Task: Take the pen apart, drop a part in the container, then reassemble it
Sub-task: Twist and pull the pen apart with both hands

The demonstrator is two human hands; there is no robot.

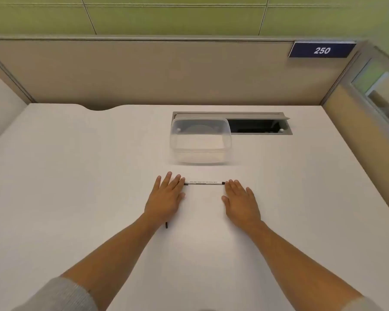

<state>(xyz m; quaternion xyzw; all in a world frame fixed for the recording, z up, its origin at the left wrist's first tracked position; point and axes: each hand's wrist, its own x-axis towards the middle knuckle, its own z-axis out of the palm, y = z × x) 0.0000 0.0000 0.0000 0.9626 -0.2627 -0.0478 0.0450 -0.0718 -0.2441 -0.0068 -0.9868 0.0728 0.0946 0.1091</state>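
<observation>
The pen [204,182] lies crosswise on the white tabletop [76,176], just in front of the clear container [200,140]. Both hands rest flat, palms down, fingers spread and gripping nothing: the left hand [166,198] touches the pen's left end, the right hand [241,203] its right end. A small black piece [166,225] (perhaps a cap) lies by the left wrist.

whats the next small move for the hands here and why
Probably close both hands on the thin white pen and lift it. It lies flat on the white desk between the open left hand and right hand, fingertips at its ends, no grip yet. The clear plastic container behind looks empty.
</observation>
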